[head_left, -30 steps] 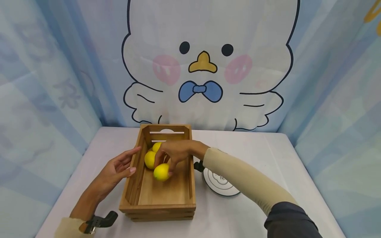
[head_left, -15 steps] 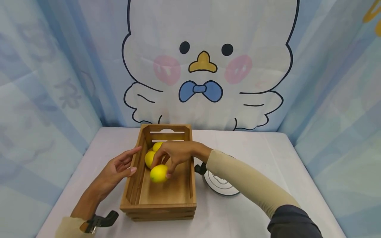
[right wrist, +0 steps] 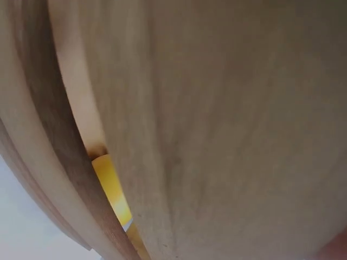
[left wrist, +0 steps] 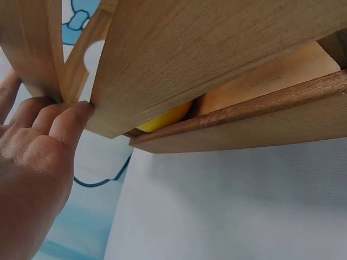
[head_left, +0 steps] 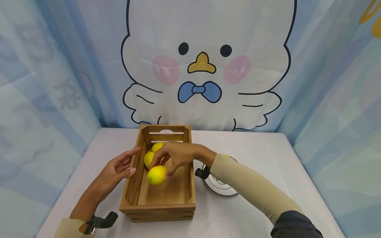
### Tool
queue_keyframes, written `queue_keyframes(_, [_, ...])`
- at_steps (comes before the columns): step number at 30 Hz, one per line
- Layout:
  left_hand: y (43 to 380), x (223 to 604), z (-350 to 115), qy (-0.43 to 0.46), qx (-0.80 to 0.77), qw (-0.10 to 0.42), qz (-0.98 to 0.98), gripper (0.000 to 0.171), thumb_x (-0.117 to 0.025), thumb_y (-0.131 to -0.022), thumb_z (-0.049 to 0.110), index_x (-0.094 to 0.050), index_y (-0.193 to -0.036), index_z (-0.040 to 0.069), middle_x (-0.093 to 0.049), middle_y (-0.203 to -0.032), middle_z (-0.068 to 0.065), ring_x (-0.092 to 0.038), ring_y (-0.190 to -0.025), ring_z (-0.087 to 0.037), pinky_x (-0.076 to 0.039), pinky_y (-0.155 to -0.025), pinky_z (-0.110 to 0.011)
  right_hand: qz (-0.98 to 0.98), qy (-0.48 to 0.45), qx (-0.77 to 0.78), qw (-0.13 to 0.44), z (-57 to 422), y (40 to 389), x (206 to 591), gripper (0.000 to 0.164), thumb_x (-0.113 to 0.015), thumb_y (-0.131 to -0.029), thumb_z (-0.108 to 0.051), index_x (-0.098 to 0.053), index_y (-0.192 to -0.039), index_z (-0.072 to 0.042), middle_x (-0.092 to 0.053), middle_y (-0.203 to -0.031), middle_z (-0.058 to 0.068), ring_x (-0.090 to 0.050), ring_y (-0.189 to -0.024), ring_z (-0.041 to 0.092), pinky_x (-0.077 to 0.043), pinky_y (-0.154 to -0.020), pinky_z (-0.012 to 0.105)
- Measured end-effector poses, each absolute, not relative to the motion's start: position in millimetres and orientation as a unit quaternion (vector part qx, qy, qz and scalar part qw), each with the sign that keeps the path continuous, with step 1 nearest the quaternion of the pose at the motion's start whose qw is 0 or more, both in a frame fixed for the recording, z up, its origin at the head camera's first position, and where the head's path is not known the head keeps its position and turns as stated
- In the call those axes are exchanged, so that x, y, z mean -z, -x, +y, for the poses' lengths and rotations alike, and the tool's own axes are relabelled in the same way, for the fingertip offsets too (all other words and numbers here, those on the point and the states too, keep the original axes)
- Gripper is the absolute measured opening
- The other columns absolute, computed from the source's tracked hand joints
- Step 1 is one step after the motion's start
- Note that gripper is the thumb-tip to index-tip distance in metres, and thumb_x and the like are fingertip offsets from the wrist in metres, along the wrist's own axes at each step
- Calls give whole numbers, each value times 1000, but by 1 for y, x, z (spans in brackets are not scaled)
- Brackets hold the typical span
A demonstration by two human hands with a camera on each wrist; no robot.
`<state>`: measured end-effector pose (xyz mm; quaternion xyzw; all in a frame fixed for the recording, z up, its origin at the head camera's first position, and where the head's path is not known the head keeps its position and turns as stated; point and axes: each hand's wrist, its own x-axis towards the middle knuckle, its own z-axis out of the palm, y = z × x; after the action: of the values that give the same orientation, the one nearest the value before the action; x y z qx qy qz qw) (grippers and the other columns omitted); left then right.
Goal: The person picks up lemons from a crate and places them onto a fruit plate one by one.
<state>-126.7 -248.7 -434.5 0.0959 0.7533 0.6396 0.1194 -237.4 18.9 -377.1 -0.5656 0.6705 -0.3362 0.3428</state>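
Note:
A slatted wooden crate [head_left: 157,209] contains yellow lemons. My right hand [head_left: 178,155] reaches over its right wall and pinches one lemon [head_left: 157,175] between thumb and fingers, near the left side of the interior. Behind that lie a second lemon [head_left: 148,159] and, farther back, a third lemon [head_left: 156,147], both partly covered by the hand. My left hand [head_left: 120,167] rests against the crate's left wall with relaxed fingers; in the left wrist view its fingertips touch the wooden slats [left wrist: 162,65]. Wood fills most of the right wrist view, with a strip of yellow [right wrist: 113,189] showing through a gap.
To the right of the crate, a round white plate [head_left: 218,186] with a dark rim lies partly under the right forearm. A bit of yellow [head_left: 227,155] peeks out above the sleeve there. A white cloth covers the table [head_left: 262,148], and printed curtains [head_left: 259,76] surround it.
My right hand has shifted the pinched lemon a little left and toward the front of the crate. Yellow now shows above the right sleeve. The left hand stays at the crate wall.

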Motion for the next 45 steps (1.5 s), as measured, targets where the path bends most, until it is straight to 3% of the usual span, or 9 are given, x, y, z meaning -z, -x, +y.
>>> queue_keyframes(6, [127,436,-249,-98,-630,118,761,63,-59,-100,16,-34,-155,33,-19,-167,2,-18,-154,-29,-38,-106,-11,660,570,375,313,27,229,373,53,-88,-75,-15,-68,-125,-12,-69,-120,-5,-62,-113,7,-52,-100,25])
queue_keyframes(19, [128,436,-250,-103,-639,117,753,63,-58,-100,14,-34,-155,31,-19,-167,1,-19,-153,-33,-42,-100,-10,666,539,452,246,46,213,372,54,-88,-75,-18,-68,-124,-10,-67,-125,-1,-60,-117,12,-54,-100,31])
queue_keyframes(26, [128,435,-250,-100,-636,118,756,62,-59,-100,16,-34,-155,32,-19,-167,1,-17,-154,-30,-37,-101,-6,676,489,512,203,58,207,372,54,-88,-74,-11,-69,-124,-12,-66,-129,2,-59,-124,14,-52,-103,38])
queue_keyframes(32, [128,436,-250,-98,-629,115,762,62,-59,-100,17,-34,-155,32,-19,-167,2,-18,-154,-30,-39,-107,-12,691,451,540,166,66,197,361,53,-86,-73,0,-69,-123,-5,-67,-128,10,-61,-122,17,-52,-103,40])
queue_keyframes(38, [129,437,-250,-99,-629,116,762,63,-59,-100,16,-34,-155,32,-20,-167,3,-19,-154,-29,-38,-107,-12,689,415,571,162,74,189,352,53,-83,-74,4,-66,-124,0,-66,-128,13,-65,-115,31,-57,-95,37])
queue_keyframes(40, [129,437,-250,-100,-632,116,760,63,-60,-100,16,-34,-155,32,-20,-167,2,-19,-154,-29,-38,-105,-9,689,408,580,150,77,190,352,54,-83,-74,5,-66,-125,-1,-67,-127,12,-66,-110,33,-59,-90,36])
queue_keyframes(45, [129,436,-251,-100,-635,116,758,63,-60,-100,16,-34,-155,32,-19,-167,2,-18,-154,-30,-37,-103,-6,706,379,587,112,88,197,364,54,-84,-76,1,-67,-126,-10,-68,-126,5,-65,-107,25,-57,-92,38])
